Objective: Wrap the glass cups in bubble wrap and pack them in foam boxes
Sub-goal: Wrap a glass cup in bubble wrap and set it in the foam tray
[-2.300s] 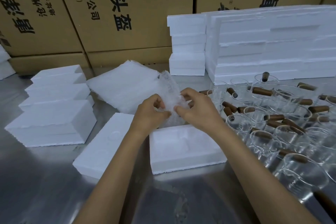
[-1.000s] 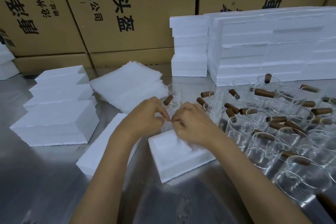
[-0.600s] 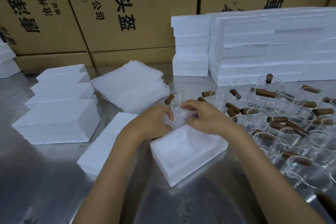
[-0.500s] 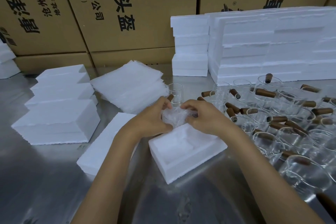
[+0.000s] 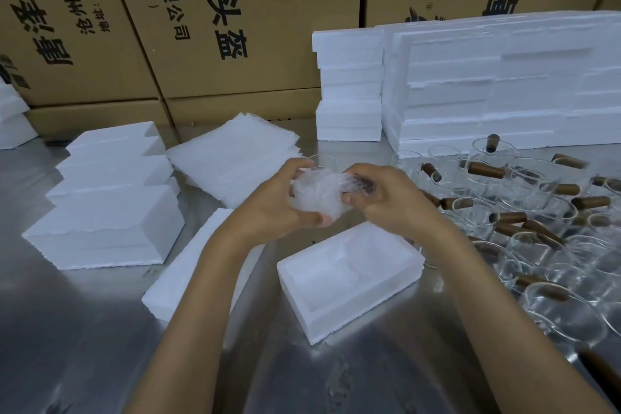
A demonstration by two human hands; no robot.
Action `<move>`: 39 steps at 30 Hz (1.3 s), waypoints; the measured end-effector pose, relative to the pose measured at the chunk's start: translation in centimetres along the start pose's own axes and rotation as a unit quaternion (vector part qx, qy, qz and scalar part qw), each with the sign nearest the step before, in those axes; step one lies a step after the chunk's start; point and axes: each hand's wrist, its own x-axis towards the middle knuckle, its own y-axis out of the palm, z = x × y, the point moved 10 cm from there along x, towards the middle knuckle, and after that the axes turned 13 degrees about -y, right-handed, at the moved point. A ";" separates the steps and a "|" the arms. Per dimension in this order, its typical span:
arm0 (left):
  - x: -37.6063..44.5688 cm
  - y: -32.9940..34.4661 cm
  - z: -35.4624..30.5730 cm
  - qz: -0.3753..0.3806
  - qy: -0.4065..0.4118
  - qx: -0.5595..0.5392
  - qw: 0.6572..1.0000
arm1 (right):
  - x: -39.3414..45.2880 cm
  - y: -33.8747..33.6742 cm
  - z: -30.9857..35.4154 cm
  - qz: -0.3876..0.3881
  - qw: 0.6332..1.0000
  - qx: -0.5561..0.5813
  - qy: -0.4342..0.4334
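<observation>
A shiny steel table (image 5: 84, 346) carries everything. Near its middle lies an open foam tray (image 5: 349, 279), hollow side up, and just left of it a foam lid (image 5: 188, 279) lies flat. Further left stand stepped foam stacks (image 5: 107, 198). Behind the lid sits a pile of bubble-wrap sheets (image 5: 232, 158). At the back right, taller foam stacks (image 5: 349, 84) and a broad foam wall (image 5: 504, 84) rise against cartons. The right side is crowded with glass cups (image 5: 537, 218) with brown handles, packed close together.

Glossy steel table (image 5: 84, 346), matt foam box (image 5: 349, 282)
</observation>
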 end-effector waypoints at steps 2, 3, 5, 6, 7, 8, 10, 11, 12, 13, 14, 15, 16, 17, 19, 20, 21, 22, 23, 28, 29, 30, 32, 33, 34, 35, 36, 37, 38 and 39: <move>-0.7 0.7 1.0 0.069 -0.057 0.068 0.994 | -0.2 -1.9 0.7 -0.024 1.000 0.008 -0.006; -1.3 1.2 1.8 0.106 -0.089 0.122 0.983 | -0.4 -2.9 1.0 -0.043 0.999 0.013 -0.010; -2.0 2.3 3.1 0.167 -0.129 0.207 0.955 | -1.0 -4.6 1.5 -0.078 0.996 0.037 -0.017; -2.0 2.7 3.4 0.181 -0.131 0.215 0.951 | -1.5 -4.9 1.6 -0.087 0.994 0.061 -0.018; -1.8 2.8 3.5 0.178 -0.125 0.207 0.954 | -2.0 -4.9 1.7 -0.088 0.992 0.091 -0.018; -1.5 2.9 3.4 0.170 -0.114 0.195 0.959 | -2.6 -4.6 1.8 -0.082 0.989 0.121 -0.019; -0.7 2.4 3.0 0.127 -0.089 0.172 0.973 | -3.6 -3.4 1.8 -0.059 0.985 0.160 -0.018; -0.5 2.0 2.5 0.102 -0.070 0.158 0.980 | -3.9 -2.6 1.7 -0.046 0.984 0.171 -0.014; -0.2 1.7 2.3 0.081 -0.050 0.151 0.984 | -4.0 -1.7 1.6 -0.032 0.984 0.176 -0.011; 0.0 1.5 2.0 0.061 -0.033 0.146 0.987 | -4.0 -1.0 1.5 -0.019 0.984 0.175 -0.011; 0.3 1.4 2.3 0.051 -0.029 0.142 0.988 | -3.9 -0.3 1.4 -0.010 0.985 0.170 -0.012; 0.4 1.4 2.4 0.046 -0.028 0.136 0.989 | -3.9 0.2 1.3 -0.006 0.986 0.166 -0.012; 0.6 1.3 2.8 0.046 -0.032 0.125 0.991 | -3.8 0.6 1.0 -0.005 0.986 0.164 -0.009; 0.7 1.2 3.0 0.047 -0.034 0.107 0.993 | -3.8 0.9 0.8 -0.003 0.986 0.165 -0.006; 0.6 1.1 3.2 0.054 -0.044 0.087 0.994 | -4.0 1.4 0.4 0.006 0.987 0.161 -0.002; 0.5 1.1 3.3 0.054 -0.046 0.090 0.993 | -4.0 1.6 0.2 0.012 0.988 0.155 0.001; 0.5 1.1 3.3 0.053 -0.046 0.098 0.993 | -4.1 1.8 0.0 0.014 0.988 0.153 0.006; 0.4 1.2 3.3 0.057 -0.049 0.109 0.991 | -4.2 1.9 -0.2 0.011 0.988 0.155 0.014; 0.4 1.3 3.4 0.063 -0.053 0.116 0.990 | -4.2 2.0 -0.4 0.007 0.987 0.158 0.022; 0.1 1.1 3.3 0.083 -0.085 0.044 0.992 | -4.4 2.4 -1.2 0.015 0.996 0.086 0.037; 0.0 1.0 3.2 0.080 -0.093 0.029 0.992 | -4.4 2.5 -1.2 0.015 0.996 0.077 0.035; 0.0 1.0 3.0 0.078 -0.096 0.022 0.992 | -4.5 2.6 -1.1 0.012 0.997 0.074 0.034; -0.2 1.3 2.4 0.078 -0.091 0.018 0.993 | -4.5 2.6 -0.9 0.006 0.997 0.070 0.029; -0.3 1.7 2.2 0.077 -0.090 0.018 0.993 | -4.4 2.7 -0.9 0.005 0.997 0.066 0.026; -0.3 2.1 1.9 0.073 -0.089 0.024 0.993 | -4.4 2.8 -0.8 0.005 0.998 0.062 0.024; -0.3 2.7 1.7 0.067 -0.087 0.042 0.993 | -4.4 2.9 -0.8 0.006 0.998 0.057 0.024; -0.3 3.4 1.4 0.061 -0.083 0.074 0.992 | -4.4 3.0 -0.8 0.008 0.998 0.050 0.024; -0.4 4.1 1.2 0.056 -0.080 0.120 0.988 | -4.4 3.1 -0.9 0.012 0.999 0.041 0.025; -0.4 4.6 1.0 0.051 -0.076 0.165 0.982 | -4.4 3.3 -0.9 0.020 0.999 0.033 0.028; -0.4 5.0 0.9 0.049 -0.069 0.195 0.977 | -4.4 3.4 -1.0 0.032 0.999 0.030 0.031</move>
